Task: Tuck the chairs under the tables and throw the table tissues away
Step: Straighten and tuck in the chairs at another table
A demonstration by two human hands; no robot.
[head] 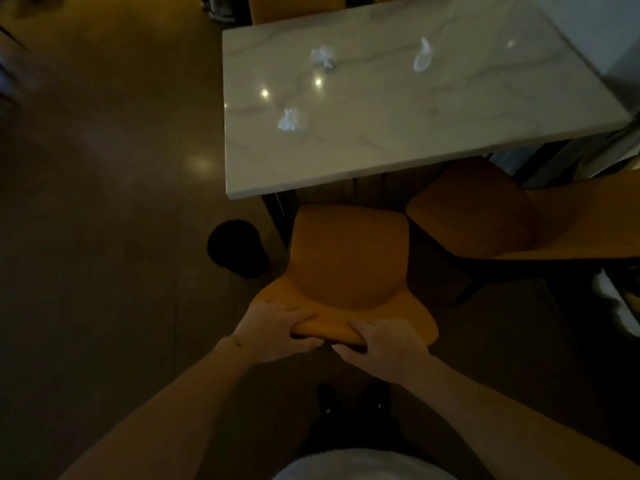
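Orange chair (346,258) backrest gripped by left hand (273,332) and right hand (384,348); marble table (398,150) edge at 12 o'clock, seat pointing straight under.

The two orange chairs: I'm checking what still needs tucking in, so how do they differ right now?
The near chair is gripped at its backrest by the left hand and right hand; the chair on the right is untouched. The near chair faces the marble table squarely; the right one sits angled. The near seat lies wholly outside the table edge; the right seat reaches slightly under it. Both are orange.
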